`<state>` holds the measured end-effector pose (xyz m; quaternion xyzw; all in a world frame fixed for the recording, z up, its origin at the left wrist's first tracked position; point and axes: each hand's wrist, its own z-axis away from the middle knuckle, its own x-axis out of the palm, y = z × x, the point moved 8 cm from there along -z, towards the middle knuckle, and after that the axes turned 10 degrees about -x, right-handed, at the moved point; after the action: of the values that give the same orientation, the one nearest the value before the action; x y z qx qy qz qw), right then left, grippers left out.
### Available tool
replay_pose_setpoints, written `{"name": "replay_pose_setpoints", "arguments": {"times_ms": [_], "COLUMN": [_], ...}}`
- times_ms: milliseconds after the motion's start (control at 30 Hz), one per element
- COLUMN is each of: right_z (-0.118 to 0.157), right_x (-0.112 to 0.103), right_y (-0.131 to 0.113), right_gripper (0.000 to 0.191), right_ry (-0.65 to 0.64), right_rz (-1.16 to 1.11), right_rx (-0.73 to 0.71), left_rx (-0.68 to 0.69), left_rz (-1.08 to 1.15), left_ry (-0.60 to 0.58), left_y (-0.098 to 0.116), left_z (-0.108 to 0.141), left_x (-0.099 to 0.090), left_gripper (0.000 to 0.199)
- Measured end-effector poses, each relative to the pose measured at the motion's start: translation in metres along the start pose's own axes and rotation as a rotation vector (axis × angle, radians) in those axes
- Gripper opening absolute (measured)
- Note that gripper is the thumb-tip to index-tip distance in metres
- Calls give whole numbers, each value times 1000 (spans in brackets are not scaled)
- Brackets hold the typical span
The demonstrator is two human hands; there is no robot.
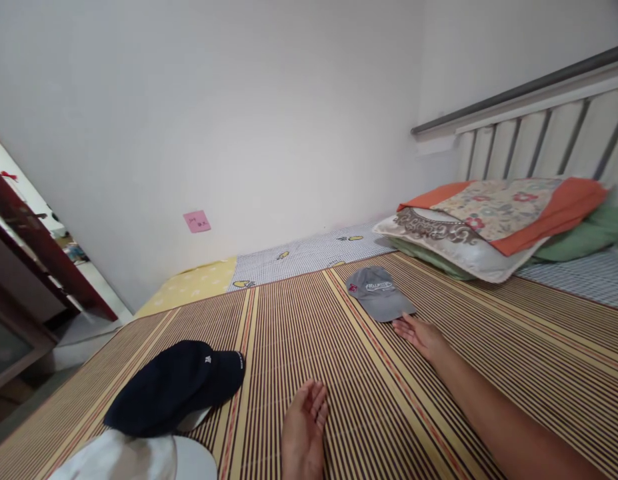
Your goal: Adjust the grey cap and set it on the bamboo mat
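A grey baseball cap (373, 293) with white lettering lies on the striped bamboo mat (269, 360), its brim turned toward me. The fingers of my right hand (421, 335) are closed on the edge of that brim, thumb on top. My left hand (305, 427) rests palm up over the mat at the bottom middle, fingers stretched out and holding nothing. To its left lies a navy blue cap (173, 387) with its brim pointing right. A white cap (133, 459) sits below the navy one, cut off by the bottom of the view.
Stacked pillows (439, 230) with an orange floral cover (513, 207) lie by the white headboard (539, 137) at right. Checked and yellow bedding (199, 283) shows beyond the mat. A pink note (197, 221) is on the wall; a dark red door (33, 227) stands at left.
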<state>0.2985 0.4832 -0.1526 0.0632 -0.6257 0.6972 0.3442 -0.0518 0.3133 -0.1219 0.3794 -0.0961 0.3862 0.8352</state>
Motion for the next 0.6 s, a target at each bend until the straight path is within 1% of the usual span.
{"name": "replay_pose_setpoints", "arguments": {"times_ms": [100, 167, 267, 333, 400, 433, 467, 500, 533, 567, 600], "right_z": [19, 38, 75, 103, 133, 147, 163, 179, 195, 212, 229], "right_x": [-6, -13, -28, -42, -58, -67, -74, -81, -86, -88, -89], "right_y": [2, 4, 6, 6, 9, 12, 18, 26, 32, 41, 48], "right_gripper": [16, 19, 17, 12, 11, 15, 23, 30, 33, 34, 32], "right_ry": [-17, -41, -75, -94, -107, -103, -123, -139, -160, -202, -246], "right_rz": [32, 55, 93, 114, 125, 132, 149, 176, 211, 263, 326], "right_rx": [-22, -31, -27, -18, -9, 1, 32, 49, 36, 25, -20], "left_rx": [30, 60, 103, 141, 179, 193, 197, 189, 181, 160, 158], "left_rz": [-11, -14, -23, -42, -69, -85, -106, -134, -162, -204, -244], "left_ry": [-12, -30, -47, -68, -86, -86, -80, -73, -66, -64, -71], "left_y": [-2, -4, -6, -5, -3, -3, -5, -10, -16, -24, -33], "left_z": [-9, -14, -17, -13, -5, 1, 8, 16, 26, 38, 51], "left_x": [-4, -6, -8, -7, -5, -6, -8, -12, -19, -28, -40], "left_gripper": [21, 17, 11, 9, 9, 10, 10, 8, 6, 3, 3]}}
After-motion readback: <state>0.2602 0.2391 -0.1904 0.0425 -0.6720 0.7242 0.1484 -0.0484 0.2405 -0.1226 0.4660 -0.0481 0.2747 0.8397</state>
